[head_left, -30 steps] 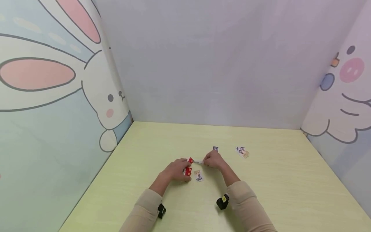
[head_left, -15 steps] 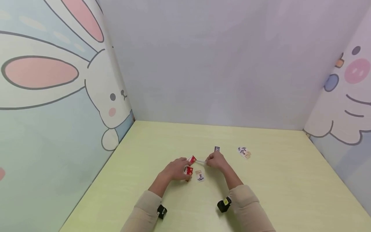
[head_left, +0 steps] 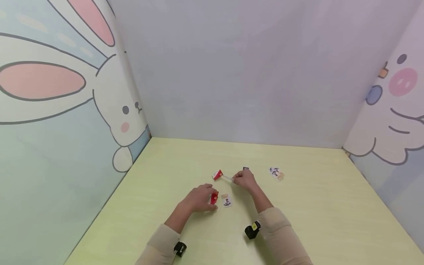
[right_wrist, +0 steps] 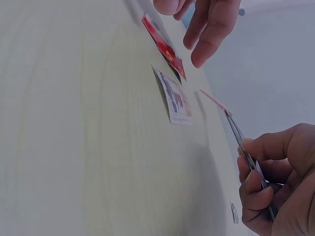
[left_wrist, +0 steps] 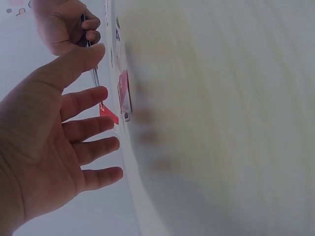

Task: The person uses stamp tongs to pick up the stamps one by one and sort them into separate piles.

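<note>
Red slip (head_left: pixel 217 175) at tip of tweezers (head_left: pixel 228 177).
R hand (head_left: pixel 244 180) pinches tweezers; L hand (head_left: pixel 199 198), fingers spread wide, nr 2nd slip (head_left: pixel 214 197).

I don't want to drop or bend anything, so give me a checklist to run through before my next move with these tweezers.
1. Tweezers firmly in your right hand: ok, fingers curled around them.
2. Held red paper at the tips: ok, appears caught at one end.
3. Held red paper off the table: cannot tell; its far end isn't clear.
4. Left hand away from the tweezers: ok, open over the near red paper.
5. Loose papers gathered together: not ok; the pale paper and the far pale papers lie apart.
</note>
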Demonstrator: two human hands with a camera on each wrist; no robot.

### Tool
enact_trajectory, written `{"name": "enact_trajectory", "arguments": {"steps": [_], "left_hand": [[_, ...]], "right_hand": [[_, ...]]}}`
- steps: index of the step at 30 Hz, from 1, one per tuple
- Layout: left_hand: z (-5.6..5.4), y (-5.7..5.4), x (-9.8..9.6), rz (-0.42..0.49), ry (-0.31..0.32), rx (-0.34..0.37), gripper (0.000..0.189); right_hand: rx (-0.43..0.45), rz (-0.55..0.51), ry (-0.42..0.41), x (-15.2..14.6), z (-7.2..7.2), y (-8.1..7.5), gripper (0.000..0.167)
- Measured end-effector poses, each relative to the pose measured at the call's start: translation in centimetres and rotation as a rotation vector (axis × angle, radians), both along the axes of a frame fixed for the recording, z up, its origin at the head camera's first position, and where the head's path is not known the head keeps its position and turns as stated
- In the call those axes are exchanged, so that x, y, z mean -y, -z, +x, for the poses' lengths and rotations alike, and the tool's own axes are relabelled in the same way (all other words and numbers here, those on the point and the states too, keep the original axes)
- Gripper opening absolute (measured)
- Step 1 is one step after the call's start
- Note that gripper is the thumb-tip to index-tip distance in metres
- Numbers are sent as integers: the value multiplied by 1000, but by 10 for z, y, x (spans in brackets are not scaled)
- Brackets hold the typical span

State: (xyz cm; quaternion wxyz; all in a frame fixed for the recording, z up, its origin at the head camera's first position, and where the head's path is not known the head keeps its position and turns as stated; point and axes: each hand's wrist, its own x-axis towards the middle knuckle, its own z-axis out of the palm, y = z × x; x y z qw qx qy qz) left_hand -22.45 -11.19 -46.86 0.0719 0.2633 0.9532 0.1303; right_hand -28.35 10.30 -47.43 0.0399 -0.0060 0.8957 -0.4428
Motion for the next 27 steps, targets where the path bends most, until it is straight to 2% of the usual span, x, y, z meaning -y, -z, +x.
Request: {"name": "enact_trajectory", "arguments": {"steps": [11,19,27], "left_hand": [[6,3,4,-42,36,-20,53],[14,1,7,-53,54,-14,51],[16,2,5,-69,75,4,53]], "right_hand": [[-6,-23,59,1,-11,7,10],[15,-46,86,2,-17,12,11],[-4,0,85,3,-18,18,13]]}}
